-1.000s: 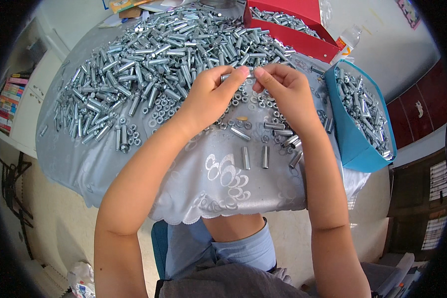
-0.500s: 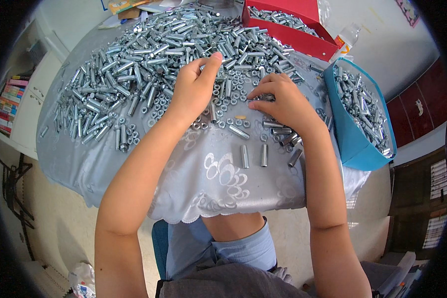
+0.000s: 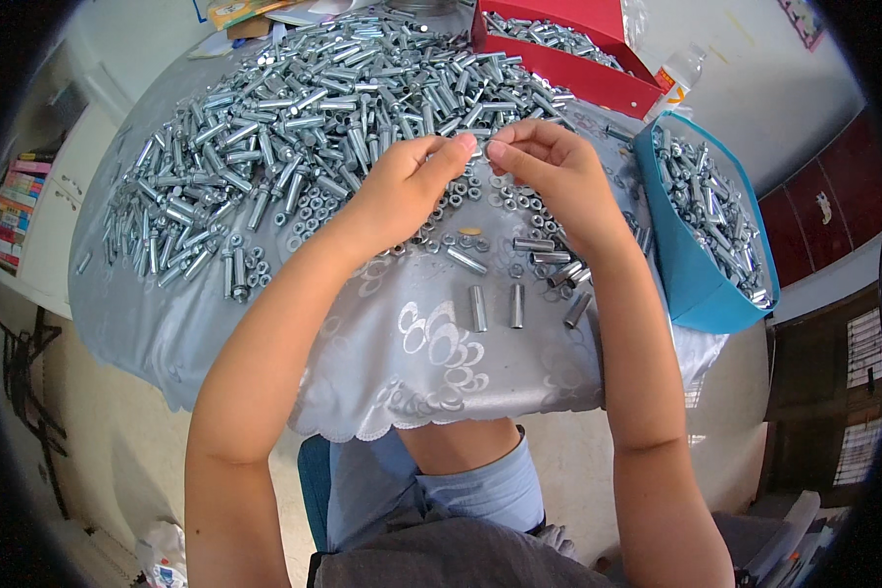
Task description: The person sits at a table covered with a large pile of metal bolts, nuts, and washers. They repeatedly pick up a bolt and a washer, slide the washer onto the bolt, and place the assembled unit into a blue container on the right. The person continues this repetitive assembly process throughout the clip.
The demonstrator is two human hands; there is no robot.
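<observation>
Eleven o'clock: piled metal fasteners (image 3: 294,122). Twelve: left hand (image 3: 410,186), small silvery piece (image 3: 478,150), right hand (image 3: 563,181). The hands, apart half a second ago, now nearly meet there, fingers narrowed; which grips it, I cannot tell. Two: blue box (image 3: 696,299).

The camera is worn on the head, the left one of two side by side. It looks down and ahead, past the lap (image 3: 475,500) to the cloth-covered table (image 3: 358,387). It is near, above the left hand (image 3: 402,193) and right hand (image 3: 564,178). It sees very wide, so straight edges bend.
</observation>
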